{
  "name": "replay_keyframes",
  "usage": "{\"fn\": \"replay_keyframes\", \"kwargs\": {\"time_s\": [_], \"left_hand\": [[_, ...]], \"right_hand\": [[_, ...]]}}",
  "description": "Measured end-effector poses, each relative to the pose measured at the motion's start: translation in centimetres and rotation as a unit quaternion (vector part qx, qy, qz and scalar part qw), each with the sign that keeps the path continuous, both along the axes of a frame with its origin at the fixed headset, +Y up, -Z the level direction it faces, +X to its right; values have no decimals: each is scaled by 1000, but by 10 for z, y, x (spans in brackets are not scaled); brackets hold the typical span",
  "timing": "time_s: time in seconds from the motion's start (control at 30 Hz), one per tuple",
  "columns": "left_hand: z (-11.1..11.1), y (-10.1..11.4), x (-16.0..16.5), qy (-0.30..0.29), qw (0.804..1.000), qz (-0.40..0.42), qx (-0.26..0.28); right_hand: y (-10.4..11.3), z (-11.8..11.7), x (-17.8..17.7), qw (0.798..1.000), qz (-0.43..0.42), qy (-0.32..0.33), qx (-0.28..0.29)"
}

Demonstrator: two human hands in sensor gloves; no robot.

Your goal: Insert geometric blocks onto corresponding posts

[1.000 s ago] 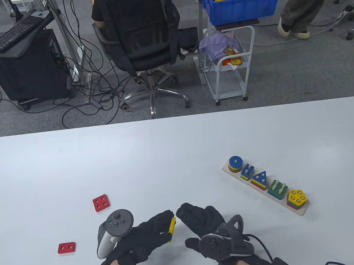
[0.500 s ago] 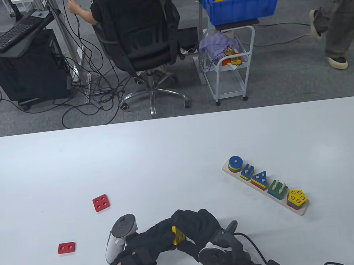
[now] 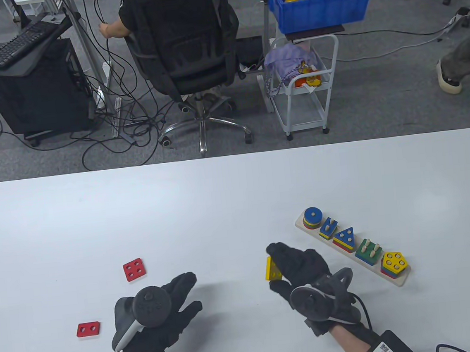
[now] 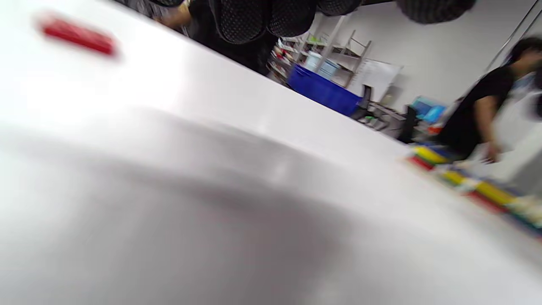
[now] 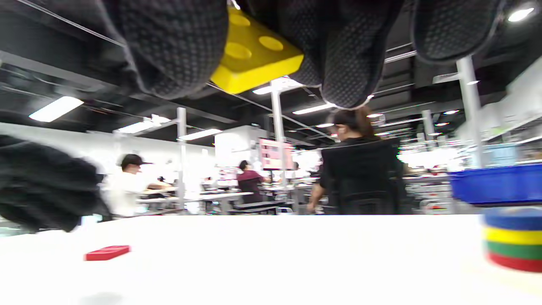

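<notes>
The yellow block (image 3: 272, 268) is off the table, pinched on edge in the right hand (image 3: 300, 267), whose fingers (image 5: 169, 46) clamp it from both sides in the right wrist view; it hangs in the air just left of the peg board (image 3: 398, 279) and well short of it. From that view it looks to be a square piece with round holes, though only part of its face shows. The step in hand seems to be the carry to the board: the block is grasped and lifted but not yet over any post. The likely target is the green stack (image 3: 368, 251), the one place on the board where bare pegs still stand up, so the next move calls for bringing the block over to the right, turning it flat and lining its holes with those pegs before lowering. By count, the board carries five stacks: a round one (image 3: 312, 217) at the far end, then a rectangular, a triangular, the green square and a yellow-topped pentagon (image 3: 394, 262) nearest. Loose blocks number two, both red: a four-hole square (image 3: 134, 270) and a two-hole rectangle (image 3: 88, 329), both well to the left. Near the rectangle hovers the left hand (image 3: 165, 315), fingers spread and holding nothing.
</notes>
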State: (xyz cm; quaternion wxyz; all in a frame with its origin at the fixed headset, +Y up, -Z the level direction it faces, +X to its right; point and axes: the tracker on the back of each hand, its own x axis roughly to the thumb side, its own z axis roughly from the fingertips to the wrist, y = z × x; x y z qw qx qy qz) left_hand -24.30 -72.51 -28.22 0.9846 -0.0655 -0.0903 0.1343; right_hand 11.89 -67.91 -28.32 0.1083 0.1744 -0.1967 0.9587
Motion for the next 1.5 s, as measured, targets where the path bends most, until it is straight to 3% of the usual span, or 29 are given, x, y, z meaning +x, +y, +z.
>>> {"fn": "replay_keyframes", "kwargs": {"time_s": [0.07,0.2,0.33,0.47,0.6,0.73,1.17,1.33,1.5], "left_hand": [[-4,-1,-12,29,996,-77,16],[-7,0,-32,69,988,-132,33],[-10,2,-45,97,984,-145,35],[-11,-3,-49,99,983,-155,17],[-12,-6,-51,101,982,-161,7],[-11,-6,-51,99,983,-157,2],[-11,-8,-49,92,983,-157,-2],[-12,-9,-51,92,986,-141,-8],[-12,-8,-53,95,987,-132,-11]], "right_hand": [[3,-9,19,999,-3,-40,-15],[6,-23,59,993,-13,-111,-36],[3,-34,96,979,16,-191,-76],[-12,-36,120,967,44,-231,-102],[-26,-38,134,943,91,-279,-158],[-41,-42,141,930,92,-308,-178],[-54,-46,139,924,99,-303,-209],[-32,-34,114,955,55,-245,-159],[-32,-21,69,978,58,-131,-150]]}}
